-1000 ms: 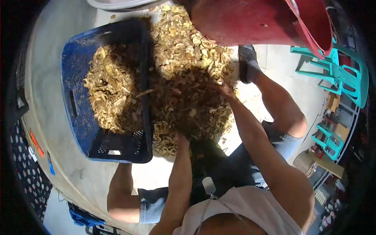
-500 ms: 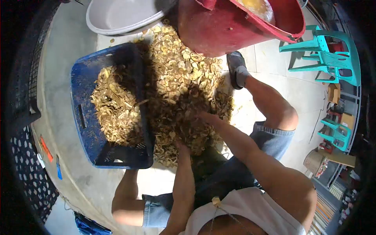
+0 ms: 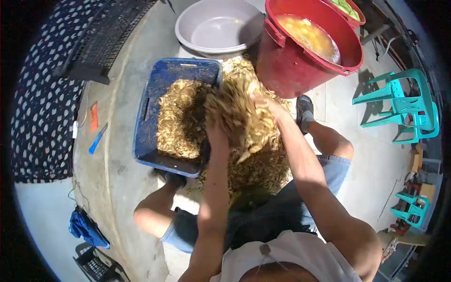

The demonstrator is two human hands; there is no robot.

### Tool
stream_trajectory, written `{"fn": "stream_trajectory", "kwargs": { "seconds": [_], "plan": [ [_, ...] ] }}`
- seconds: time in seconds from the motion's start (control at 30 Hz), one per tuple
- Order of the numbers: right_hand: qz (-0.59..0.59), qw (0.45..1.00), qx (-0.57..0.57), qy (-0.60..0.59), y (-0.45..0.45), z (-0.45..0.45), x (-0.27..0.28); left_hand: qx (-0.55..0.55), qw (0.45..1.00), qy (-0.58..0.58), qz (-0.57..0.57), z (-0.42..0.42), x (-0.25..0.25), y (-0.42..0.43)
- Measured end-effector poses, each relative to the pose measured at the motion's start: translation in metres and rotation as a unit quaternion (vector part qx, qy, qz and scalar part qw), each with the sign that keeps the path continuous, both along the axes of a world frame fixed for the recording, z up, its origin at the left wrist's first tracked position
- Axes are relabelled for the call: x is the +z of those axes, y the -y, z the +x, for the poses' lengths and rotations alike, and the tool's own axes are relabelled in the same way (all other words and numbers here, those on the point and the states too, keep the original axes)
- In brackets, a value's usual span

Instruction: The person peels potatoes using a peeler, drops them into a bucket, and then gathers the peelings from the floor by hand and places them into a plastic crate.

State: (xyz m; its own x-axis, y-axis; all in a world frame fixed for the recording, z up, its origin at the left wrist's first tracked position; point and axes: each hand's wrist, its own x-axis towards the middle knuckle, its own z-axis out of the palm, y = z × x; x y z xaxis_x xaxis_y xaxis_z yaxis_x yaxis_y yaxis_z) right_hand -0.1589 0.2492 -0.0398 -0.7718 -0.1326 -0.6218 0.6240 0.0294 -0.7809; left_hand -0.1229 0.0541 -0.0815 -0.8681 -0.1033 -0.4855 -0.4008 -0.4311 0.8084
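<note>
— What's furthest left, and how does it handle?

— The blue crate (image 3: 142, 141), with a heap of thin slices (image 3: 178, 136) inside. I'd judge each one light, a bit stiff and curly, liable to snap or slide off its neighbours. Pinching would get me little; a broad scoop from beneath should suit them better.

— And your left hand?

— My left hand (image 3: 218, 128) comes next, near the crate's right rim, against a loose clump (image 3: 237, 105) of the same slices. They hide my fingers, so I cannot tell whether those are spread or pressed together.

— The right?

— Past the clump, my right hand (image 3: 269, 106) is at its other side. The fingers blur into the slices; I can't tell how they're set. Low on both sides seems the best hold to me, since the edges would shed first. Below lies the floor pile (image 3: 263, 164), and beyond it stands the red tub (image 3: 291, 70).

— What's different from half a second ago?

— Both hands were down in the pile's shaded part then; now they're up with the clump between them. My view has swung too: the crate shows further right.
</note>
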Motion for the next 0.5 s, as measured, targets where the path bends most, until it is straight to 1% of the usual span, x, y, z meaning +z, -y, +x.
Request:
{"fn": "stream_trajectory", "kwargs": {
  "seconds": [0.03, 0.1, 0.13, 0.17, 0.2, 0.23, 0.3, 0.33, 0.37, 0.4, 0.43, 0.47, 0.5],
  "plan": [
    [-0.139, 0.987, -0.020, -0.074, 0.016, -0.009, 0.022, 0.053, 0.995, -0.017, 0.088, -0.013, 0.030, 0.010],
    [-0.126, 0.979, -0.001, -0.159, 0.038, -0.043, 0.028, 0.012, 0.986, -0.153, 0.062, -0.034, 0.076, 0.038],
    [-0.097, 0.972, 0.011, -0.213, 0.061, -0.049, 0.053, -0.047, 0.976, -0.169, -0.130, -0.044, 0.084, 0.066],
    [-0.080, 0.983, -0.018, -0.163, 0.086, -0.044, 0.088, -0.047, 0.972, -0.158, -0.170, -0.051, 0.085, 0.091],
    [-0.096, 0.961, 0.000, -0.260, 0.109, -0.081, 0.044, -0.047, 0.966, -0.145, -0.209, -0.058, 0.087, 0.116],
    [-0.124, 0.951, 0.010, -0.284, 0.124, -0.064, 0.073, 0.009, 0.989, -0.112, -0.094, -0.059, 0.077, 0.132],
    [-0.068, 0.925, 0.086, -0.365, 0.149, -0.088, -0.003, 0.040, 0.977, 0.033, -0.206, -0.042, 0.064, 0.162],
    [0.144, 0.916, 0.223, -0.301, 0.129, -0.056, 0.051, 0.050, 0.965, 0.059, -0.250, -0.026, 0.069, 0.170],
    [0.225, 0.893, 0.220, -0.321, 0.124, -0.052, 0.031, 0.064, 0.961, -0.015, -0.270, -0.018, 0.025, 0.202],
    [0.309, 0.862, 0.214, -0.340, 0.117, -0.053, 0.008, 0.070, 0.952, -0.002, -0.296, -0.002, 0.024, 0.206],
    [0.232, 0.914, 0.146, -0.298, 0.101, -0.041, -0.006, 0.071, 0.944, 0.020, -0.321, 0.021, 0.023, 0.207],
    [0.155, 0.954, 0.072, -0.247, 0.078, -0.023, -0.023, 0.063, 0.945, 0.031, -0.319, 0.040, 0.030, 0.192],
    [0.118, 0.959, 0.009, -0.257, 0.047, -0.006, -0.060, 0.041, 0.972, 0.022, -0.229, 0.058, 0.043, 0.166]
  ]
}}
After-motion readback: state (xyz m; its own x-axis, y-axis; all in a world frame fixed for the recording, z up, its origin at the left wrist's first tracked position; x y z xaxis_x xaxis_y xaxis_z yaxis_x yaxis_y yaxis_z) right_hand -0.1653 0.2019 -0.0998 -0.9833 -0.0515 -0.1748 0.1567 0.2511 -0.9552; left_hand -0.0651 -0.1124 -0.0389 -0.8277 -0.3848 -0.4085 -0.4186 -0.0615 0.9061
